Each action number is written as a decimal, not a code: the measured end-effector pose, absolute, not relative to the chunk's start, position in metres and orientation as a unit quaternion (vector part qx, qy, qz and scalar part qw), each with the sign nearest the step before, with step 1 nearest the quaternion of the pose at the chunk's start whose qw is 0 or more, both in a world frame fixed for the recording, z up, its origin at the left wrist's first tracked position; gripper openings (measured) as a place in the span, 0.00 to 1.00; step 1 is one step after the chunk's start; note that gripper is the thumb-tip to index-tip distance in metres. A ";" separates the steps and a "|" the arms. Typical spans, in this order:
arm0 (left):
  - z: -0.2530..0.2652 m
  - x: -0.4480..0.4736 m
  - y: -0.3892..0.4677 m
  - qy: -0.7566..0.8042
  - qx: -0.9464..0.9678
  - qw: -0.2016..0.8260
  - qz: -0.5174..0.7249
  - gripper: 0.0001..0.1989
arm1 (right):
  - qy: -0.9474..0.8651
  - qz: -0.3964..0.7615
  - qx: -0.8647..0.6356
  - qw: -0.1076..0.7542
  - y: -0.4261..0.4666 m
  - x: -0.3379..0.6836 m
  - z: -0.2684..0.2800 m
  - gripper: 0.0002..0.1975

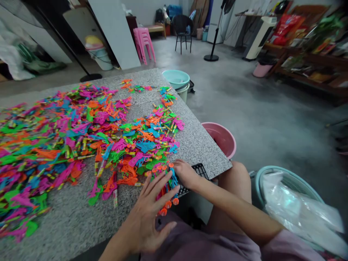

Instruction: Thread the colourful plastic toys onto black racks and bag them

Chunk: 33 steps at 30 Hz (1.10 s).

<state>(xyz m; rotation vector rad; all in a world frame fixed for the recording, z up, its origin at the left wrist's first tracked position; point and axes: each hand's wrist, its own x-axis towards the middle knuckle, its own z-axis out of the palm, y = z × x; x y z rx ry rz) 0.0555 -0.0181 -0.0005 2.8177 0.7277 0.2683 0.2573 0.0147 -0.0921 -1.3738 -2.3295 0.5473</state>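
Note:
My left hand [153,203] is at the table's front edge with its fingers stretched out and apart. Just beyond and under those fingers is a cluster of small plastic darts [164,211] with orange suction-cup ends, some jutting past the edge. My right hand [186,174] is on the other side of the cluster, fingers curled in against it; what they hold is hidden. A black plastic basket [200,170] shows partly behind my right wrist. Beyond both hands lies a heap of toy pistols [146,145] in pink, orange, green and blue, mixed with yellow-banded darts.
More toy pistols cover the left of the speckled stone table [199,145]. Off its right side stand a pink basin [231,139], a light-blue basin [176,77] and a teal basket [261,181] holding clear plastic bags [293,206]. Pink stools [144,41] stand farther back.

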 end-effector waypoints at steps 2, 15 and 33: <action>0.004 0.061 -0.018 0.247 0.961 0.100 0.071 0.30 | -0.838 0.191 -0.482 0.169 0.016 0.264 -0.086 0.10; -0.003 0.070 -0.021 0.278 0.958 -0.012 0.072 0.26 | -0.846 0.094 -0.512 0.111 0.138 0.305 -0.069 0.10; -0.002 0.090 -0.023 0.364 0.929 0.032 0.063 0.23 | -0.468 0.527 -0.554 0.443 -0.061 0.261 -0.115 0.11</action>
